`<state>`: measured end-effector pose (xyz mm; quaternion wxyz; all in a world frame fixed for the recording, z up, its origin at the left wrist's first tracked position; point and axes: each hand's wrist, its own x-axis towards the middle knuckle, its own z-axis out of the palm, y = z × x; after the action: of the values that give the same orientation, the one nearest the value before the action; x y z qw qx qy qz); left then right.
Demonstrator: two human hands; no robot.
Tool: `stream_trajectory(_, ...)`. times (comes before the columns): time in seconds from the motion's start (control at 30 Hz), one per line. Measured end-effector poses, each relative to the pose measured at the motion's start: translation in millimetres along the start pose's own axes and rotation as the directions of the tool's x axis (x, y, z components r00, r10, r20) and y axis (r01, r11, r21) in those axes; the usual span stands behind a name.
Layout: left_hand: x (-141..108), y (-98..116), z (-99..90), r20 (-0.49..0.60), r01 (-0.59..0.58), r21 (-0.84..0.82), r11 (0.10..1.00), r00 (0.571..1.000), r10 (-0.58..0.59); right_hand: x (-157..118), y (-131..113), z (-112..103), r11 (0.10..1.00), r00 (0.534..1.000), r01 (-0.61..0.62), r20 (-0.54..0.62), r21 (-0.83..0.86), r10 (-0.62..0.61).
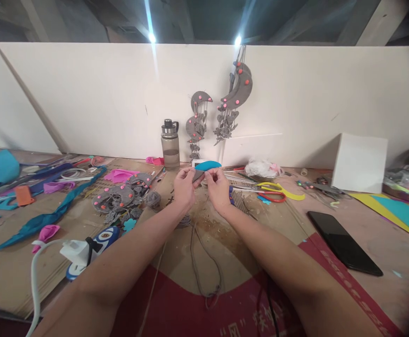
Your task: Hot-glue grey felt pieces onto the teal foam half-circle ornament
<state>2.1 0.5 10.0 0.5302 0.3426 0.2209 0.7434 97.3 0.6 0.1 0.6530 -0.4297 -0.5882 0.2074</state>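
Note:
Both hands meet over the middle of the cardboard-covered table, near its back. My left hand point(186, 186) pinches a small grey piece point(197, 175) between thumb and fingers. The fingers of my right hand point(218, 187) are closed at the right end of the same grey piece, partly hiding it. Just behind the fingertips lies a blue curved piece point(207, 165). A loop of grey cord point(206, 257) rests on the cardboard between my forearms. Left of my left hand is a ball of grey yarn point(152, 199).
A water bottle point(170, 150) stands behind my left hand. Grey crescents with pink dots point(239, 89) hang on the white board. Scissors point(272, 195) and a black phone point(343, 241) lie right. A white charger point(76, 252) and grey decorated pieces point(120, 197) lie left.

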Motion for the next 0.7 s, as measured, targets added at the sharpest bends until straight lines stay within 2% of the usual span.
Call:
stream_trajectory(0.27, -2.8, 0.7, 1.7, -0.005, 0.015, 0.008, 1.0, 1.0, -0.015, 3.2, 2.8, -0.4, 0.998, 0.998, -0.05, -0.033, -0.031, 0.049)
stream_trajectory(0.7, -1.6, 3.5, 1.8, -0.049, 0.068, 0.002, 0.998, 0.997, -0.067, 5.6, 6.2, 2.5, 0.966, 0.985, -0.17, 0.048, 0.197, 0.163)
